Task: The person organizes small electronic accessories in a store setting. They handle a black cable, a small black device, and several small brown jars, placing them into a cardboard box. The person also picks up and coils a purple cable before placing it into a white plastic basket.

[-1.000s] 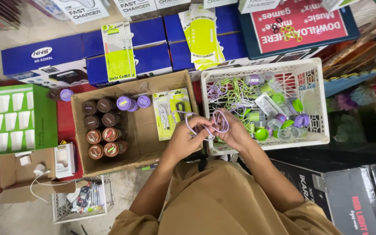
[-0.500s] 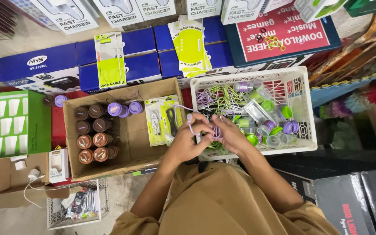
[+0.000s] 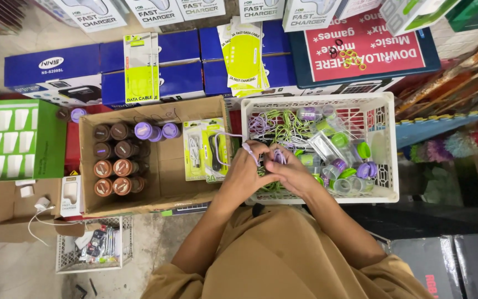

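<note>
Floor stall | white crate (image 3: 383, 195) | both hands' fingers (image 3: 261, 149) gripping purple cable (image 3: 248, 150); its ends hidden

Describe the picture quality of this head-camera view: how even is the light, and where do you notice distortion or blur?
Head view: light is soft and even, no hard shadows; mild sheen on the blue boxes. Wide-lens distortion bends edges outward near the corners. The hands and purple cable over the white basket are reasonably sharp; only fine detail smears.
</note>
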